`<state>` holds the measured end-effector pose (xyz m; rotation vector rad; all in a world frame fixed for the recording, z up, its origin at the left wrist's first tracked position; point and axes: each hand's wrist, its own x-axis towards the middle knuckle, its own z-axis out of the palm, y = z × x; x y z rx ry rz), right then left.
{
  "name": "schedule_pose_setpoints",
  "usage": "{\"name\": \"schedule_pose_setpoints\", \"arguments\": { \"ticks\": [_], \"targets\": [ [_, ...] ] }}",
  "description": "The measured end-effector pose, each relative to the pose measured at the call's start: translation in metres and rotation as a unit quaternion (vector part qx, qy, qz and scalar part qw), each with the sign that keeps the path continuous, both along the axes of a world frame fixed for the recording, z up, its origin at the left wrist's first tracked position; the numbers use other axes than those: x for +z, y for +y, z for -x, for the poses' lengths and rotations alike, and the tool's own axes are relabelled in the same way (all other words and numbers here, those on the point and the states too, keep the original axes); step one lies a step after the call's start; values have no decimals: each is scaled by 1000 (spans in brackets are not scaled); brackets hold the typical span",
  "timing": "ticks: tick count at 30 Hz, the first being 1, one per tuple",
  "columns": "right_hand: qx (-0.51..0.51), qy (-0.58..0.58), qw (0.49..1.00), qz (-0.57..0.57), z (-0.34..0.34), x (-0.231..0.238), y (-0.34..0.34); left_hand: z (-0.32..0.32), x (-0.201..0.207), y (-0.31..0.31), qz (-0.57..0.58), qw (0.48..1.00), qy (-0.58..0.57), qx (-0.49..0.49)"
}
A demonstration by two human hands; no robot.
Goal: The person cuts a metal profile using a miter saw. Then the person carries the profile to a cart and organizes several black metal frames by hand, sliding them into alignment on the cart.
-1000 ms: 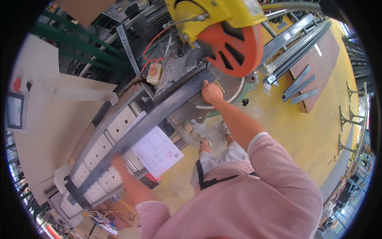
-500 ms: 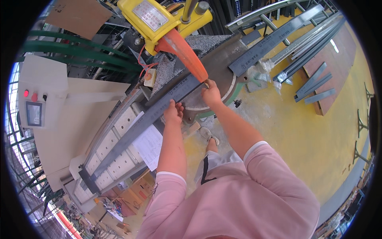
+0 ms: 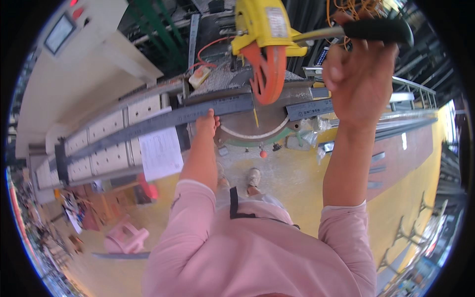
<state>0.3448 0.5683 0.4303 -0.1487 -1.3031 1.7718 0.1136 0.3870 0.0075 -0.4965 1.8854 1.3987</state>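
Observation:
A long dark-grey profile point(image 3: 173, 117) lies along the bench and onto the saw table, its right end by the orange blade guard point(image 3: 271, 74). My left hand point(image 3: 208, 123) is closed on its near edge, close to the saw's round table point(image 3: 237, 123). Raised at the upper right, my right hand point(image 3: 361, 81) is at the black handle point(image 3: 378, 32) of the yellow miter saw point(image 3: 262, 22). Its fingers reach up behind the handle and show blurred above it, the thumb standing off below. A shorter grey piece point(image 3: 309, 110) lies right of the blade guard.
A printed paper sheet point(image 3: 162, 153) hangs over the bench edge. Left stands a control box with a screen point(image 3: 60, 33). Grey profiles point(image 3: 403, 123) lie on the right, near a brown board point(image 3: 405, 153). A pink stool point(image 3: 126, 235) stands on the floor at lower left.
My right hand has left the profile's end by the blade guard and risen to the saw handle. My left hand stays on the profile. The whole view has turned, bringing the handle into sight.

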Motion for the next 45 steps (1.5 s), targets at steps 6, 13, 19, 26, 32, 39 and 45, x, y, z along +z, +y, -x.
{"name": "schedule_pose_setpoints", "arguments": {
  "ticks": [6, 13, 19, 26, 32, 39, 45],
  "targets": [
    [175, 70, 972, 143, -115, -112, -56, -10, 14, 8, -11, 1000, 26, -9],
    [81, -429, 877, 198, -152, -141, -100, -13, 31, 6, 16, 1000, 15, -20],
    [48, -403, 897, 176, -155, -166, -114, -9, 23, 5, 5, 1000, 25, 14],
    [42, -402, 909, 99, -176, -236, -122, -12, 27, 13, -11, 1000, 19, 6],
    [47, -462, 883, 68, -174, -180, -121, -12, 22, 16, -22, 999, 8, 39],
    [-4, -530, 845, -72, -162, -170, -129, -11, 14, 15, -42, 998, 22, 31],
    [29, -541, 817, -197, -163, -215, -140, -2, 10, 15, -44, 999, -17, 8]
  ]
}}
